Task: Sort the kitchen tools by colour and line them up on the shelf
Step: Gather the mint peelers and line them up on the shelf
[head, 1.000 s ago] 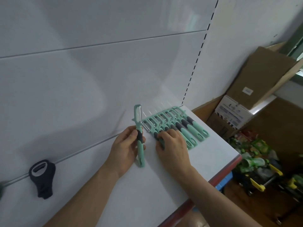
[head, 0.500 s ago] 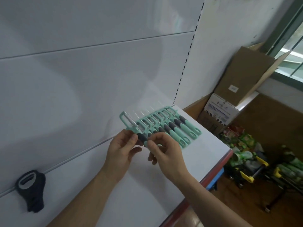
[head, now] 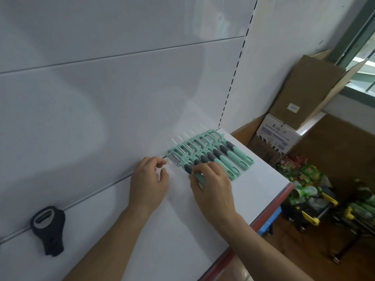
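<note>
Several mint-green peelers (head: 221, 153) with dark grey grips lie side by side in a row at the shelf's back right corner. The leftmost peeler (head: 183, 162) lies at the row's left end, its head against the back panel. My right hand (head: 211, 181) grips its green handle, covering most of it. My left hand (head: 149, 179) hovers just left of that peeler's head with loosely curled fingers, holding nothing. A black peeler (head: 48, 230) lies alone at the far left of the white shelf (head: 182, 230).
The shelf's red front edge (head: 269, 207) runs along the right. Beyond it stand cardboard boxes (head: 284, 130) and a heap of green packets (head: 304, 179) on the floor. A slotted upright (head: 233, 78) marks the shelf's right end.
The green peeler held up in both hands has come down onto the shelf at the row's left end. My left hand has let go of it; my right hand keeps the handle.
</note>
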